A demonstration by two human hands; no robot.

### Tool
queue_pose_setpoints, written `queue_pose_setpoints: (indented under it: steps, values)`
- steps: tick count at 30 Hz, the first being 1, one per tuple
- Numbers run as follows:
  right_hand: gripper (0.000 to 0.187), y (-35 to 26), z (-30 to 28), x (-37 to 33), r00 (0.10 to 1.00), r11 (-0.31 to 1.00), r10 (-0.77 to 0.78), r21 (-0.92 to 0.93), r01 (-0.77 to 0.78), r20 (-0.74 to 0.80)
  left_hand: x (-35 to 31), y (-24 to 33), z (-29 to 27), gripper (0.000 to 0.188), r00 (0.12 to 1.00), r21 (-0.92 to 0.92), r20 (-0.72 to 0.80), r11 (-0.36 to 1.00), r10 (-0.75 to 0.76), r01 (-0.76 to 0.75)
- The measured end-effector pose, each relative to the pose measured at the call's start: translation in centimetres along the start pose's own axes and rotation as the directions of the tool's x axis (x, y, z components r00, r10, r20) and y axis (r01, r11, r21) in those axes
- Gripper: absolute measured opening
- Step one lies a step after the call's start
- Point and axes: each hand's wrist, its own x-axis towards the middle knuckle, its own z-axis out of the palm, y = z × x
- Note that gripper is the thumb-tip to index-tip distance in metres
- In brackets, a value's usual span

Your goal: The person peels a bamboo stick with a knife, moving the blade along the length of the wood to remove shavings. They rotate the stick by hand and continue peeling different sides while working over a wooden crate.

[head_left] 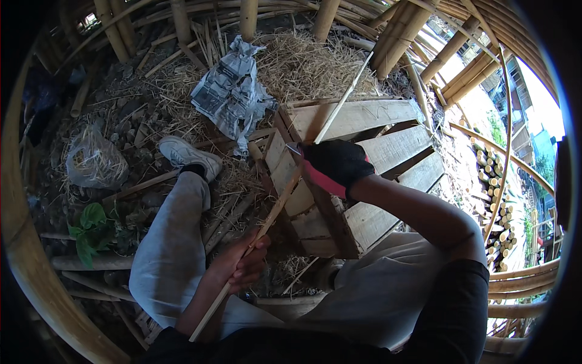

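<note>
A long, thin bamboo strip (274, 210) slants from near my lap up over a wooden crate (391, 147). My left hand (241, 265), bare, is wrapped round its lower part. Higher up, my right hand (335, 165), in a black and pinkish-red glove, is closed round the same strip, whose pale far end sticks out beyond the glove. A small shiny metal piece (293, 148), like a blade, pokes out at the glove's left side; its handle, if any, is hidden. Beneath my right hand stands the slatted crate, between my knees.
Crumpled newspaper (227, 91) lies beside a heap of straw (306, 65). To the left are a clear plastic bag (97, 159) and a leafy plant (91, 230). Bamboo poles (247, 21) ring the space. Stacked bamboo lengths (498, 206) lie outside at right.
</note>
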Motion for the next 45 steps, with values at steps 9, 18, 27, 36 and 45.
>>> queue_pose_setpoints:
  steps: [9, 18, 27, 36, 45]
  values:
    - [0.067, 2.8, -3.5, 1.9, 0.982, 0.989, 0.149, 0.001, -0.151, 0.117, -0.4, 0.0, 0.4, 0.034, 1.000, 0.061, -0.012, 0.998, 0.022, -0.021]
    - [0.047, 1.8, -4.2, 1.2, 0.987, 0.994, 0.096, -0.056, -0.090, 0.131, -0.2, -0.2, 0.9, 0.034, 0.997, 0.094, -0.057, 0.995, 0.045, -0.040]
    - [0.054, 1.4, -3.1, 0.3, 0.991, 0.999, 0.014, -0.036, -0.009, 0.130, -0.2, -0.8, 0.7, 0.033, 0.997, 0.117, -0.048, 0.992, 0.060, -0.054]
    - [0.049, 0.3, -2.5, -0.6, 0.992, 0.992, -0.034, -0.117, 0.048, 0.121, -0.1, -0.9, 1.2, 0.034, 0.990, 0.236, -0.114, 0.970, 0.083, -0.054]
    - [0.044, -1.2, -0.7, -2.5, 0.979, 0.971, -0.202, -0.125, 0.203, 0.020, -0.2, -1.1, 1.4, 0.035, 0.984, 0.223, -0.158, 0.974, 0.078, -0.041]
